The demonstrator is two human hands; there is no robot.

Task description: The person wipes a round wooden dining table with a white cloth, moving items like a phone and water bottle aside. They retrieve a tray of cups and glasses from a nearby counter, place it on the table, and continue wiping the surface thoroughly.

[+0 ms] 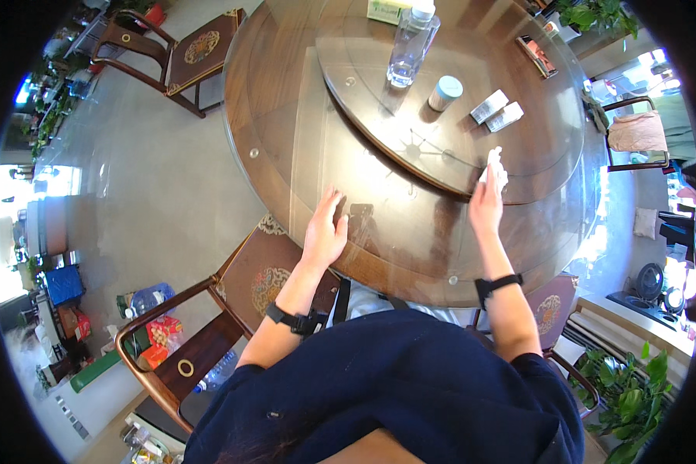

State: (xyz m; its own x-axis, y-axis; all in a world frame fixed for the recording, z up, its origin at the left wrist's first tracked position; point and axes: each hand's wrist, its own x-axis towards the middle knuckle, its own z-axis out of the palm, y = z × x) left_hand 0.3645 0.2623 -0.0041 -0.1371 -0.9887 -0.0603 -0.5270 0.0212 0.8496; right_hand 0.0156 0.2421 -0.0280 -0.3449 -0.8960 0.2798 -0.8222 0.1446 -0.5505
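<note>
My right hand (486, 207) reaches to the edge of the raised glass turntable (410, 147), fingers on a crumpled white tissue (498, 168). Some of the tissue shows past my fingertips. My left hand (325, 237) is over the near part of the round wooden table (274, 131), holding nothing, fingers stretched out and thumb apart. On the turntable, two small white boxes (496, 110) stand beyond my right hand. Left of them is a small jar with a pale blue lid (445, 93). Farther back stands a clear plastic bottle (407, 54).
A green-and-white pack (387, 10) sits at the turntable's far side, and a dark flat box (537, 56) lies at right. Wooden chairs stand around the table: one at left (201, 50), another near my left arm (193, 340). A leafy plant (626, 394) is at lower right.
</note>
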